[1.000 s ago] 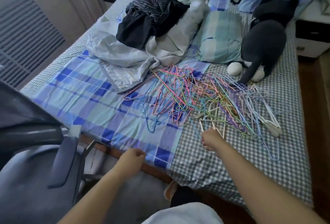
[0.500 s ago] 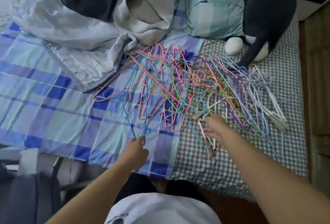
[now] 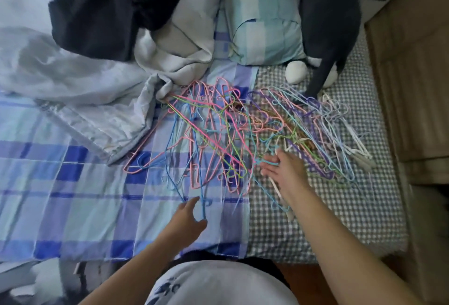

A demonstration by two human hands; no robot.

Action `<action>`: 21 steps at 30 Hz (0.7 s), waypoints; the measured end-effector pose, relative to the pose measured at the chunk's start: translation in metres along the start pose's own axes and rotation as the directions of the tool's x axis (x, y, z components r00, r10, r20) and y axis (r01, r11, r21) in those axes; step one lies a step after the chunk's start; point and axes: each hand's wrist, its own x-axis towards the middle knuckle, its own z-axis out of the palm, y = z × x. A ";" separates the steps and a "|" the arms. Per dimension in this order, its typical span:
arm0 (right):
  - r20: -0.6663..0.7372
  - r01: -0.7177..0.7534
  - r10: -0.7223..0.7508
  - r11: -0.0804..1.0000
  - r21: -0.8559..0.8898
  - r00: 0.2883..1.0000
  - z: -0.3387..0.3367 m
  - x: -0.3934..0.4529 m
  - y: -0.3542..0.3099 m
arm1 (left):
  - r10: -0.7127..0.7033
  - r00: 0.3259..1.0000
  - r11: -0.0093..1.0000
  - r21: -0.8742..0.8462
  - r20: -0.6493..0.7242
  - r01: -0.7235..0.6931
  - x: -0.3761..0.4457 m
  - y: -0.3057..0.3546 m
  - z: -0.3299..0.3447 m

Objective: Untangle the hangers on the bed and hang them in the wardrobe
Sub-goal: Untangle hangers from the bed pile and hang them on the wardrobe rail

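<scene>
Blue hanger (image 3: 201, 198) in left hand (image 3: 187, 219)

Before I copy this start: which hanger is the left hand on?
The blue hanger sticking out nearest the bed's edge; left hand touches its tip, grip unclear.

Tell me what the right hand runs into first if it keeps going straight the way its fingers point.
The right hand points up-left into the tangled hangers; its fingers already reach the pile's near edge, so pink and green wires there likely come first. Depth is unclear.

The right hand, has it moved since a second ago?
Yes. The right hand has gone forward from the near edge into the tangled pile of coloured wire hangers.
</scene>
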 end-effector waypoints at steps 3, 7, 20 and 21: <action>-0.063 0.048 -0.048 0.999 -0.003 0.997 0.002 -0.039 -0.012 | 0.117 0.993 0.992 -0.046 0.014 -0.116 0.000 0.025 0.000; -0.091 0.172 -0.186 0.976 -0.136 0.978 0.001 -0.066 -0.023 | 0.195 0.978 0.975 -0.121 0.075 -0.186 -0.003 0.045 0.003; 0.040 0.318 -0.325 0.940 0.126 0.945 -0.015 -0.108 -0.080 | 0.222 0.974 0.863 -0.454 -0.051 -0.220 -0.036 0.076 0.023; 0.089 0.333 -0.344 0.936 0.117 0.935 -0.013 -0.112 -0.083 | 0.191 0.978 0.879 -0.428 -0.083 -0.208 -0.037 0.075 0.022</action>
